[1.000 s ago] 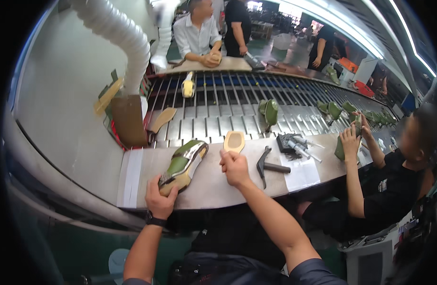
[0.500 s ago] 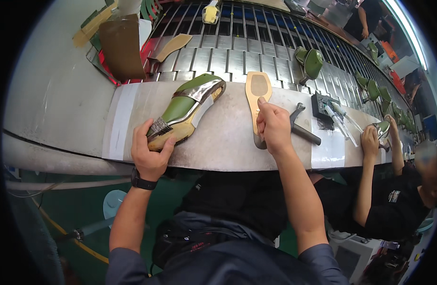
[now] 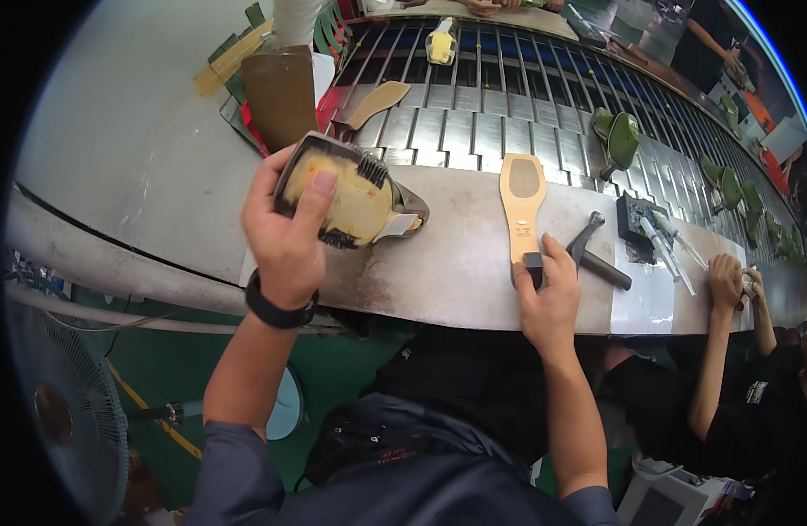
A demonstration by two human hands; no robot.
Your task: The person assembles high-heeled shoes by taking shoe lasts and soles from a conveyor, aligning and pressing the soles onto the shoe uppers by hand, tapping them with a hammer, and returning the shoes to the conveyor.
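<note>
My left hand grips a green shoe upper on a last, held up and tilted. Its pale yellowish underside, edged by dark bristly pleats, faces me, and my thumb presses on it. The green part is mostly hidden from this side. On the table to the right lies a tan shoe insole with a grey oval patch at its far end. My right hand is closed around its near end, where a dark squarish block shows between thumb and fingers. A dark-handled hammer lies just right of that hand.
A roller conveyor runs along the table's far side, carrying another tan sole piece and green shoes on lasts. A black holder with brushes stands right of the hammer. Further right, a co-worker's hands handle something small.
My left hand has raised the shoe off the table and turned its underside toward me. My right hand has gone from the insole's middle to its near end. The whole view has shifted.
</note>
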